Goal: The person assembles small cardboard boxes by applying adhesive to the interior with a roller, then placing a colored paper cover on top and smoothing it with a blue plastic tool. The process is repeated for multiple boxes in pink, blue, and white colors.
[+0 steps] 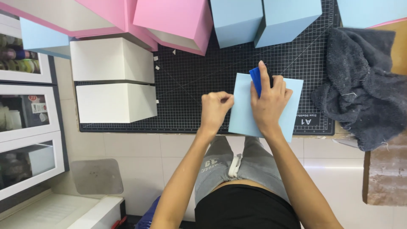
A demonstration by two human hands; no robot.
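Note:
A light blue sheet of card [290, 101] lies on the black gridded cutting mat [199, 72], overhanging its near edge. My right hand [269, 99] presses a small dark blue scraper [255, 79] flat against the sheet's upper part, index finger stretched along the tool. My left hand [215, 109] is closed at the sheet's left edge, fingertips pinching that edge.
Two white boxes [114, 80] stand at the mat's left. Pink boxes [174, 21] and light blue boxes [263, 19] line the far side. A dark grey cloth [360, 85] is heaped at the right. White framed cabinets [25, 127] stand far left; tiled floor shows below.

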